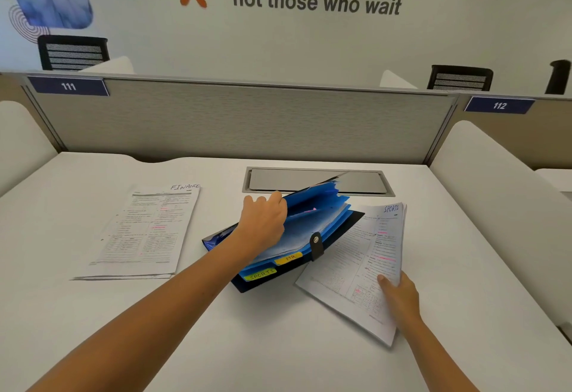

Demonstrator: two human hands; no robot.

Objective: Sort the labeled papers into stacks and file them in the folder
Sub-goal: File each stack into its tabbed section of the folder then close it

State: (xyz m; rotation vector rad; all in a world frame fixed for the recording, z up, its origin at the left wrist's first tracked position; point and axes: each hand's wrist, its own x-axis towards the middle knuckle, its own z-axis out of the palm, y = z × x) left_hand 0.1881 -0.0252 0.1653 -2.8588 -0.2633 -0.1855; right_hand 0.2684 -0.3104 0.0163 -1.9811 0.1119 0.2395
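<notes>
Blue plastic dividers are lifted by the left hand (264,221), whose fingers curl over their far edge to hold open an expanding folder (288,237) lying mid-bench (278,345). A yellow tab marked HR (289,258) and a green tab marked SPORTS (261,274) show along the folder's near edge. Its long axis runs diagonally, from near left to far right, with the mouth opening toward the far right. The right hand (399,297) pinches the near corner of a paper stack headed SPORTS (365,264), just right of the folder and partly tucked under its edge; the stack's long axis runs toward the far partition, heading at the far end. A second stack headed FINANCE (145,230) rests flat, well to the left. Risks, as a judgement: gripped by one corner, the sheets could fan or slip apart, and with several dividers raised together they could land behind the wrong tab
</notes>
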